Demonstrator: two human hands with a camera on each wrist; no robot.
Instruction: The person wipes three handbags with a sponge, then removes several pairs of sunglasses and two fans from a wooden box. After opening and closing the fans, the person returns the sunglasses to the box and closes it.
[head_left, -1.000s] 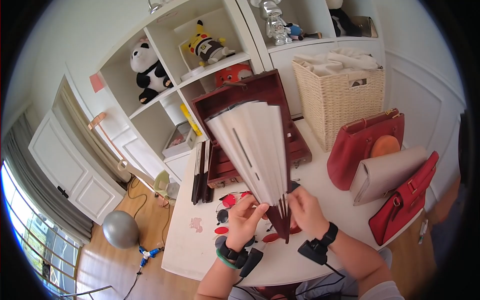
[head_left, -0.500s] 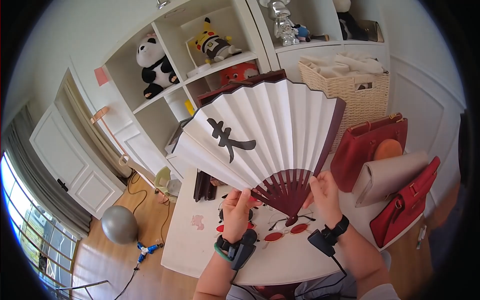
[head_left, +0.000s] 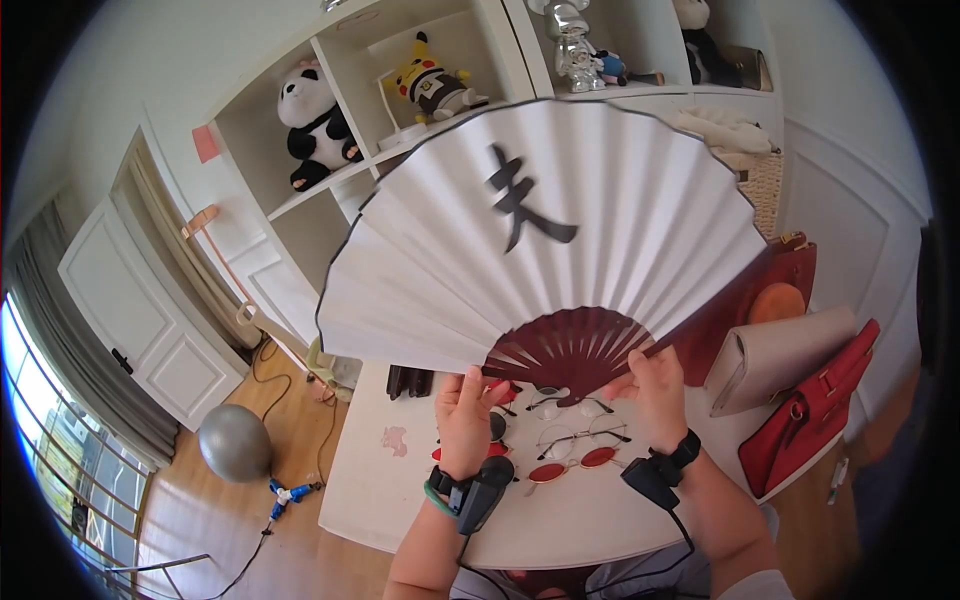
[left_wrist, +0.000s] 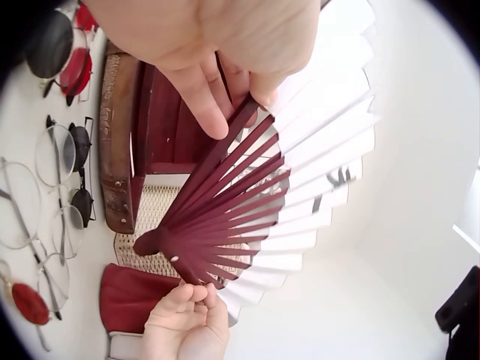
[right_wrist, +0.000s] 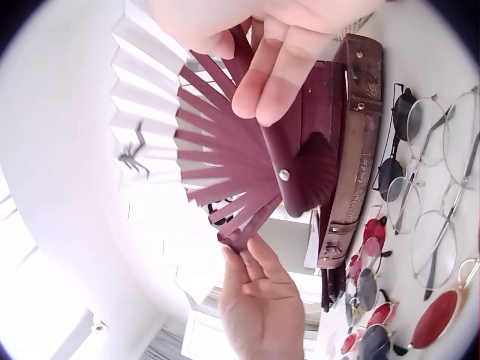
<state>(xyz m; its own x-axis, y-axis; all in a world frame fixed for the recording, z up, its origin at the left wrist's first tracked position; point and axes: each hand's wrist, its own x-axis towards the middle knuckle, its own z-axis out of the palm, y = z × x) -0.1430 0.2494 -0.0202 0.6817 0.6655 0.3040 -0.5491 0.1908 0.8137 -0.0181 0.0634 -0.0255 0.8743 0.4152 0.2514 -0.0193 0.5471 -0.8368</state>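
A white folding fan [head_left: 440,240] with a black character and dark red ribs is spread wide above the table in the head view. My left hand [head_left: 463,422] pinches its left outer rib, and my right hand [head_left: 655,400] pinches the right one. The ribs [left_wrist: 225,202] meet at a rounded pivot end between the hands in the left wrist view. From the right wrist view, the pivot end [right_wrist: 289,184] shows a metal rivet, with my right hand [right_wrist: 262,45] gripping the outer rib above it.
Several glasses [head_left: 580,460] lie below the fan on the white table [head_left: 400,500]. Red and beige handbags [head_left: 780,350] stand at the right. Behind are a woven basket [head_left: 765,190] and shelves with plush toys [head_left: 315,120]. A brown case [right_wrist: 356,150] stands behind the fan.
The fan has gone from partly folded to widely spread, and it has risen in the head view. The hands have moved apart at its outer ribs.
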